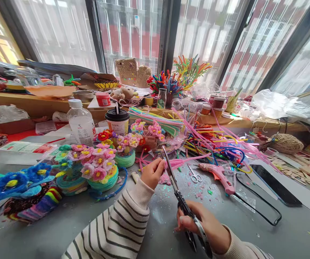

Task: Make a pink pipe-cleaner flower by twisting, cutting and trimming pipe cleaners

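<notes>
Pink pipe cleaner [183, 160] pinched by left hand [152, 173] | scissors [180, 196] gripped by right hand [207, 226], blades open at it | cut not yet made; trimmings [165, 178] already scattered on counter [63, 223]

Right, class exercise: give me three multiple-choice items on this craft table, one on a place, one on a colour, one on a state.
1. Where does the glue gun lie?
A. right of the small scissors
B. on the window sill
C. under the bottle

2. What colour is the pipe cleaner in the left hand?
A. blue
B. pink
C. green

3. How are the big scissors in the right hand?
A. lying flat on the table
B. held, blades at the pipe cleaner
C. stuck in the cup

Answers: 1 A, the gun lies just right of the small pair; 2 B, the fuzzy stem is pink; 3 B, the fingers are through the handles and the blades meet the stem.
</notes>
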Demonstrator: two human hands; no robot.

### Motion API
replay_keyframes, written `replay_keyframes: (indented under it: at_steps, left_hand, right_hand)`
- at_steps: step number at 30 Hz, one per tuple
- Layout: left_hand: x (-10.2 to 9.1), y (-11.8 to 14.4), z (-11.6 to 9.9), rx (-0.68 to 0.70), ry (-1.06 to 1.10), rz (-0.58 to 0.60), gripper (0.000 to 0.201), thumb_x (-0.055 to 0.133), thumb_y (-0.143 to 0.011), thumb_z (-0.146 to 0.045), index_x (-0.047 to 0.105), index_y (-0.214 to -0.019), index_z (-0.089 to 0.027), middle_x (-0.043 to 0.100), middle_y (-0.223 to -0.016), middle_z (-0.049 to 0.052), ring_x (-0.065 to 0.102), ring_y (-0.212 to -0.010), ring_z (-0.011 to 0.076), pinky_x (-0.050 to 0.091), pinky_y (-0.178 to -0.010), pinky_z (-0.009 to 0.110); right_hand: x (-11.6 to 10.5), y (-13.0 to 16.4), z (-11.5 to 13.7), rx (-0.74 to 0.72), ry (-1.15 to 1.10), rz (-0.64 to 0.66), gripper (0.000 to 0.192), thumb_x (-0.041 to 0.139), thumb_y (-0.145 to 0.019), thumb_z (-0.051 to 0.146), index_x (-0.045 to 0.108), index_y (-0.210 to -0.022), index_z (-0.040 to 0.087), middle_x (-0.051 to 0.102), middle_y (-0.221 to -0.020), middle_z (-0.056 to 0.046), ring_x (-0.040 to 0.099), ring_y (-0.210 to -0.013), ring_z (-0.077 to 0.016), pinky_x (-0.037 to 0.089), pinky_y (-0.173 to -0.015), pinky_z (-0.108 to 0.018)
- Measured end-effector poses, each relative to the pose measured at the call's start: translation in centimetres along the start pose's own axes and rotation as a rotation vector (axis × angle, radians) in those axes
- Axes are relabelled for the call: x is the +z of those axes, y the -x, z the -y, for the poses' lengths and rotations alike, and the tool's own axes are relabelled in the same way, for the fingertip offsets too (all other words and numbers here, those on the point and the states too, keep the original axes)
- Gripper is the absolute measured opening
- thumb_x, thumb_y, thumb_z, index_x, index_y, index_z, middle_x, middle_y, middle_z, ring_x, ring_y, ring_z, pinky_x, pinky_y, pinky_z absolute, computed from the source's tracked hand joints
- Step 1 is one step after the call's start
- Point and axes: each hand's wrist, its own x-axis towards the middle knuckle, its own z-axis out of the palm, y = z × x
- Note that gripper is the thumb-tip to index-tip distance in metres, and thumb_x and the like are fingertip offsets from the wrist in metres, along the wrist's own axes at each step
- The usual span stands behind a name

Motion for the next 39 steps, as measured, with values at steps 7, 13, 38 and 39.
replay_keyframes:
  at_steps: [7, 13, 38, 39]
  left_hand:
    - [0.0, 0.2, -0.1, 0.003, -0.086, 0.083, 0.028, 0.031, -0.074, -0.035, 0.033, -0.054, -0.016, 0.028, -0.049, -0.005, 0.027, -0.044, 0.0058, 0.022, -0.041, 0.019]
    - [0.1, 0.1, 0.3, 0.008, -0.109, 0.048, 0.028, 0.030, -0.075, -0.036, 0.031, -0.054, -0.017, 0.028, -0.048, -0.005, 0.028, -0.044, 0.0065, 0.021, -0.042, 0.020]
    - [0.2, 0.2, 0.3, 0.030, -0.098, 0.060, 0.027, 0.030, -0.075, -0.034, 0.031, -0.054, -0.017, 0.028, -0.048, -0.005, 0.027, -0.045, 0.0062, 0.021, -0.043, 0.020]
    - [0.2, 0.2, 0.2, 0.030, -0.099, 0.065, 0.027, 0.030, -0.075, -0.034, 0.031, -0.054, -0.017, 0.028, -0.048, -0.005, 0.027, -0.045, 0.0062, 0.021, -0.043, 0.020]
  right_hand:
    - [-0.1, -0.2, -0.1, 0.034, -0.042, -0.026, 0.035, 0.049, -0.060, 0.048, 0.039, -0.059, 0.014, 0.039, -0.058, 0.001, 0.039, -0.053, -0.0090, 0.040, -0.051, -0.024]
    - [0.1, -0.7, -0.5, -0.003, 0.024, -0.072, 0.033, 0.051, -0.058, 0.046, 0.039, -0.055, 0.015, 0.037, -0.051, 0.003, 0.037, -0.048, -0.0078, 0.040, -0.050, -0.023]
    - [-0.3, -1.4, -0.2, 0.025, 0.063, -0.040, 0.034, 0.051, -0.056, 0.046, 0.039, -0.054, 0.015, 0.043, -0.047, 0.001, 0.043, -0.043, -0.0104, 0.034, -0.042, -0.022]
    - [-0.3, -1.4, -0.2, 0.023, 0.054, -0.030, 0.034, 0.052, -0.056, 0.046, 0.039, -0.055, 0.015, 0.044, -0.049, 0.000, 0.044, -0.045, -0.0107, 0.034, -0.044, -0.022]
